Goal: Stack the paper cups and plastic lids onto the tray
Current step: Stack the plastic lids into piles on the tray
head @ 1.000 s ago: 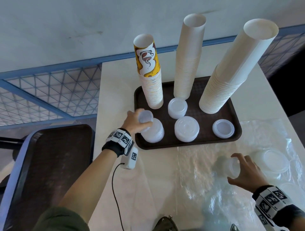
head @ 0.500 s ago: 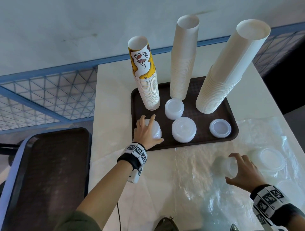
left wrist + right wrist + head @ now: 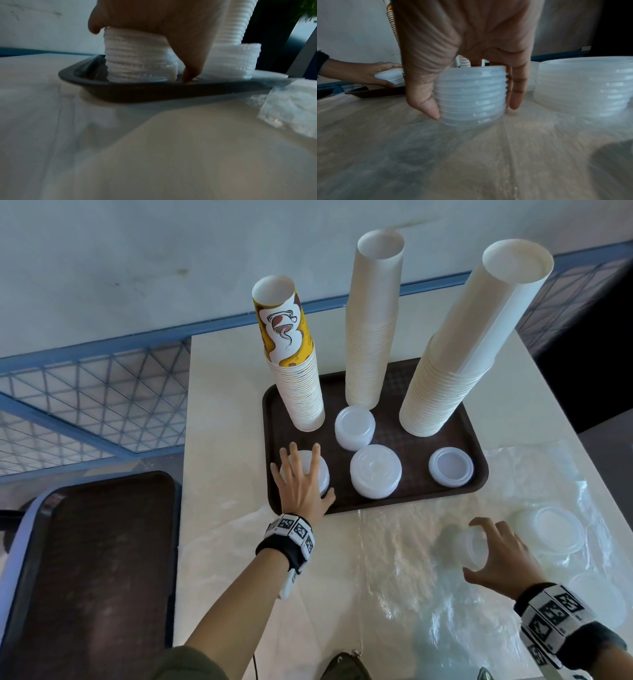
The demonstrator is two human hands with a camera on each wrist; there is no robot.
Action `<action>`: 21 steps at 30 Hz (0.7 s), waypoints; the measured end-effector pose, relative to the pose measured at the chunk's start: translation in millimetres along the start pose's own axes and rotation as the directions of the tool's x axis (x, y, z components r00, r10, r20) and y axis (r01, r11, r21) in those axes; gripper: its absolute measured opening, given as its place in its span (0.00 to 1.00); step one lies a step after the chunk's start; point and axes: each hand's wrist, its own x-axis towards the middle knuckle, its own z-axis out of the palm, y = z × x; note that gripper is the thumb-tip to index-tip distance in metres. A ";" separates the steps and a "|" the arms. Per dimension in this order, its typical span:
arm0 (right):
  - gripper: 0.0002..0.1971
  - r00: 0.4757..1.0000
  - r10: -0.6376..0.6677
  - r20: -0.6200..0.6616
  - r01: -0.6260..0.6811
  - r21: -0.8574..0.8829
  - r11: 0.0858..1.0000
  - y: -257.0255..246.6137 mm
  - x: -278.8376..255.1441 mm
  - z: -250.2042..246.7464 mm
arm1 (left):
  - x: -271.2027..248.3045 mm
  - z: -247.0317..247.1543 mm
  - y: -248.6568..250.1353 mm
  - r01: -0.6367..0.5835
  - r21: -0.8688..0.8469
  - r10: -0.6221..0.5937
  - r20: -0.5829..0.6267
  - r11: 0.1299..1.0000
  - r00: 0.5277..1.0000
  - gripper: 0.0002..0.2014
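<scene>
The left hand [image 3: 301, 484] lay spread over the stack of lids [image 3: 317, 470] at the near-left corner of the brown tray [image 3: 404, 436], fingers straight across the top and the thumb down its near side; the left wrist view showed that thumb tip reaching the tray floor beside the stack. Over on the right, the right hand [image 3: 496, 556] gripped a small stack of clear lids [image 3: 471, 94], thumb on one side and fingers on the other, low over the crinkled plastic sheet [image 3: 394, 577] covering the worktop [image 3: 222, 412]; whether the stack touched the sheet I could not tell. Just right of it sat a wider pile of lids [image 3: 551, 529], off the tray. On the tray stood three tall cup stacks: the printed cups [image 3: 294, 364] at the left, plain white cups [image 3: 371, 323] in the middle, wider white cups [image 3: 469, 347] at the right, leaning. In front of them lay three more lid stacks [image 3: 375, 470]. A second dark tray [image 3: 89, 570] sat off to the left, beyond the worktop edge.
</scene>
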 end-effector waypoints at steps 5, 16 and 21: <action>0.40 1.000 -0.003 0.001 0.003 0.013 1.000 0.0 0.0 0.2 | 1.4 4.7 -2.2 -0.067 0.024 0.068 -0.071 0.997 0.995 0.50; 0.40 1.000 -0.001 -0.007 0.002 0.052 0.999 -1.4 -3.0 -2.2 | 6.4 11.2 -2.3 -0.054 0.092 0.056 -0.024 0.994 0.998 0.46; 0.40 0.998 -0.024 -0.056 0.029 0.099 0.995 -5.3 -4.4 -7.9 | 6.2 12.7 -2.0 -0.047 0.087 0.049 -0.014 0.995 0.999 0.45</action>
